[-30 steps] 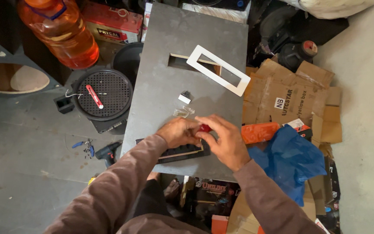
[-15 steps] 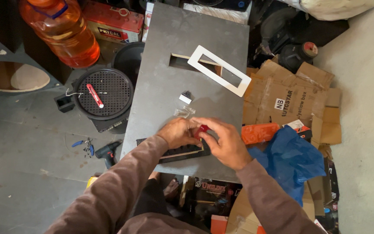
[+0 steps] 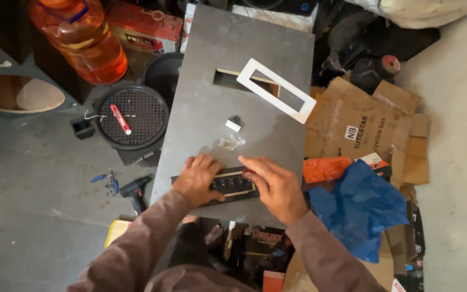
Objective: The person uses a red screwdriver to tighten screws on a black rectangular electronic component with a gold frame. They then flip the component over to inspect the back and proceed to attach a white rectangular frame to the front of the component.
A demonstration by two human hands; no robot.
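A grey board [image 3: 206, 108] with a rectangular cut-out lies in front of me, and a white rectangular frame [image 3: 277, 91] rests askew over the cut-out. At the board's near edge sits a black control panel [image 3: 232, 184] with a row of buttons. My left hand [image 3: 198, 179] presses on its left end with curled fingers. My right hand [image 3: 277, 186] lies over its right end, with a bit of something red showing at the fingertips. Just beyond the hands lie a clear plastic packet [image 3: 231, 142] and a small white and black piece [image 3: 234, 124].
An orange water bottle [image 3: 82, 43] and a round black grille [image 3: 131, 116] carrying a red-handled tool [image 3: 120, 119] stand to the left. A cordless drill [image 3: 135, 190] lies on the floor. Flattened cardboard [image 3: 363, 124] and a blue plastic bag [image 3: 360, 208] lie to the right.
My hands were bunched together above the black panel around a small red item. They have spread apart and settled on the panel's two ends.
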